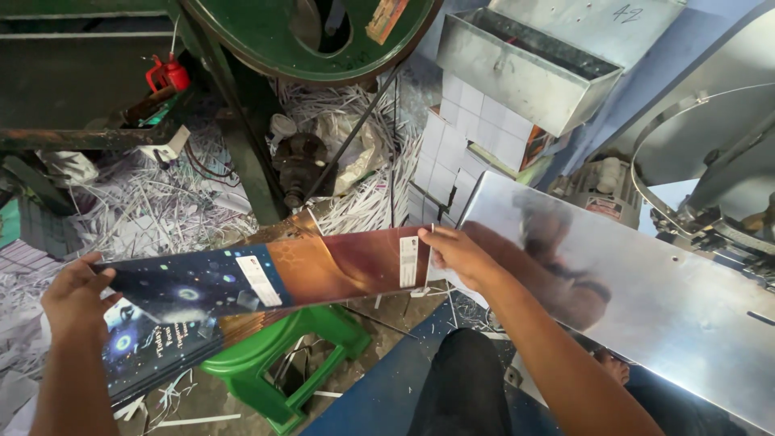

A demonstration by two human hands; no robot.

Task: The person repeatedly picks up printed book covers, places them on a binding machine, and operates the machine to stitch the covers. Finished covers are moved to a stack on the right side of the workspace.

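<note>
Both our forearms reach up from the bottom edge, bare, over a dark trouser leg. Our left hand [74,292] closes its grip on the near end of a stack of printed cover sheets [266,278], thumb on top, fingers curled beneath. Our right hand [456,254] pinches the far end, fingertips pressed to the edge. We hold the sheets in the air between our hands, above a green plastic stool [278,363], just left of a polished metal counter [646,299]. They are long, glossy card strips, fanned slightly, printed dark blue with starry swirls at the left and coppery brown at the right, each with a small white label patch. The counter is smooth and mirror-like and reflects our arm. Beyond lie heaps of thin white paper trimmings [161,210], a green machine wheel [266,36], a red oil can [168,74] and a grey sheet-metal tray [517,69].
</note>
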